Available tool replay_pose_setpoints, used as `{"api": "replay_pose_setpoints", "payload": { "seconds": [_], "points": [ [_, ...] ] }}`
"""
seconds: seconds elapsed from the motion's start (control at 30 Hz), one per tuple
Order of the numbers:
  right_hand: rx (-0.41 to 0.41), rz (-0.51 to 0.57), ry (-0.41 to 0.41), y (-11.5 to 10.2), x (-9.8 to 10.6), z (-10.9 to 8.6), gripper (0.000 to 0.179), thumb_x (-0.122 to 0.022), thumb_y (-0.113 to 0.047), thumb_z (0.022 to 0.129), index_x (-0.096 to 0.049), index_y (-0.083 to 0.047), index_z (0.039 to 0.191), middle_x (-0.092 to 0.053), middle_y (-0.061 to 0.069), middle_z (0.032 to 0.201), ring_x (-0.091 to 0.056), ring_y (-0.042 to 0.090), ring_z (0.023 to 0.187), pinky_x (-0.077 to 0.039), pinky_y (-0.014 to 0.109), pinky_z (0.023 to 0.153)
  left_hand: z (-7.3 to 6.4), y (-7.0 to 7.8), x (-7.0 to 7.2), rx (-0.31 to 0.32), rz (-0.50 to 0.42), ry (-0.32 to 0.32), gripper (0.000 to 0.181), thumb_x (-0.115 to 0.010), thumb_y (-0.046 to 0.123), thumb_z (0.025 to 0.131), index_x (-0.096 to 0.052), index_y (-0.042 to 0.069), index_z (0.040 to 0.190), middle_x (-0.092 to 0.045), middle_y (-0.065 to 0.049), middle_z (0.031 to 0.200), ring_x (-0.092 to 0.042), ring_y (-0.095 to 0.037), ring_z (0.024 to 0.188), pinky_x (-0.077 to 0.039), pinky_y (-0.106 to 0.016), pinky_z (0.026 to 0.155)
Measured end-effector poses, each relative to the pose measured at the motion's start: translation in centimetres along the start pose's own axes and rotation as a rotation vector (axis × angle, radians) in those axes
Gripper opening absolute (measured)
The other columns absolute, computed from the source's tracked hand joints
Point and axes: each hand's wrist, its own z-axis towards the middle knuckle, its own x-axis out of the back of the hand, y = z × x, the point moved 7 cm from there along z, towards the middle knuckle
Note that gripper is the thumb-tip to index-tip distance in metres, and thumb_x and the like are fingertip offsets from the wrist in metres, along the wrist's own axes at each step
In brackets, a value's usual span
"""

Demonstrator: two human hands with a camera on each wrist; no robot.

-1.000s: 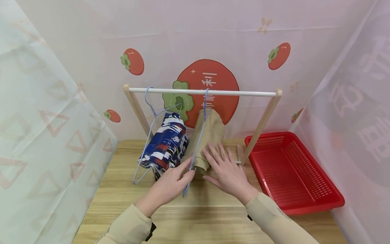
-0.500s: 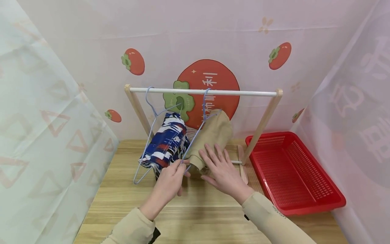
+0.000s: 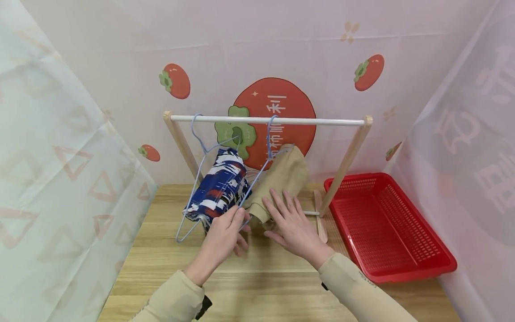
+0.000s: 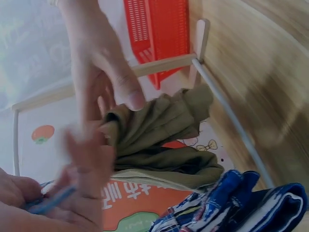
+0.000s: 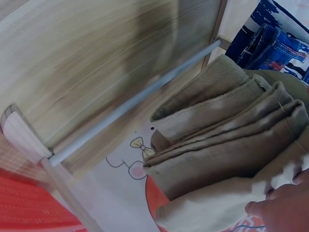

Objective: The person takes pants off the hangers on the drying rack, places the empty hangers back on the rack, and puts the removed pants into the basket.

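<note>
My left hand [image 3: 225, 235] pinches the lower front end of a light blue wire hanger [image 3: 255, 182], hooked on the rack's white rod. Draped over this hanger, a folded khaki garment [image 3: 287, 172] hangs at a slant. Against its right front side my right hand [image 3: 295, 230] rests with fingers straight and spread. Seen from the right wrist, the khaki cloth [image 5: 207, 174] hangs in several layers, its lower edges loose. To the left, a second blue hanger [image 3: 193, 129] bears a folded blue, white and red patterned garment [image 3: 219, 188], which neither hand grips.
The rack has wooden side posts [image 3: 346, 165] and a low crossbar [image 5: 135, 100] near the wooden table [image 3: 257, 290]. A red perforated basket [image 3: 386, 232] stands at the right, beside the rack's foot. Printed cloth walls [image 3: 257, 53] enclose the back and both sides.
The hanger's front end has swung left with my left hand, which now pinches it. The khaki garment has turned and shifted right at its top. My right hand has stayed on the cloth.
</note>
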Motion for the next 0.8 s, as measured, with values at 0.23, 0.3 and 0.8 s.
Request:
{"api": "replay_pose_setpoints", "payload": {
  "seconds": [0.23, 0.3, 0.8],
  "points": [
    [-0.001, 0.006, 0.06, -0.2, 0.3, 0.1, 0.103, -0.08, -0.051, 0.086, -0.024, -0.012, 0.162, -0.02, 0.021, 0.168, -0.021, 0.055, 0.149, -0.029, 0.067, 0.116, -0.3, 0.4, 0.1, -0.142, 0.12, 0.033, 0.042, -0.035, 0.036, 0.113, -0.056, 0.01, 0.088, -0.069, 0.005, 0.07, -0.055, -0.015, 0.037, -0.044, -0.027, 0.047],
    [0.0, 0.013, 0.083, -0.3, 0.5, 0.2, 0.102, -0.081, -0.05, 0.086, -0.025, -0.011, 0.162, -0.02, 0.022, 0.167, -0.02, 0.057, 0.148, -0.028, 0.068, 0.116, -0.3, 0.4, 0.0, -0.166, 0.106, 0.035, 0.042, -0.035, 0.034, 0.114, -0.055, 0.01, 0.086, -0.07, 0.004, 0.071, -0.055, -0.013, 0.037, -0.044, -0.027, 0.046],
    [0.011, 0.085, 0.199, 0.3, 1.6, 0.0, 0.104, -0.088, -0.038, 0.081, -0.026, -0.013, 0.16, -0.016, 0.021, 0.168, -0.011, 0.058, 0.15, -0.021, 0.072, 0.116, -0.4, 0.4, 0.3, -0.36, 0.043, 0.069, 0.039, -0.034, 0.017, 0.114, -0.058, 0.009, 0.085, -0.077, -0.001, 0.081, -0.056, -0.006, 0.041, -0.046, -0.026, 0.043]
  ]
}}
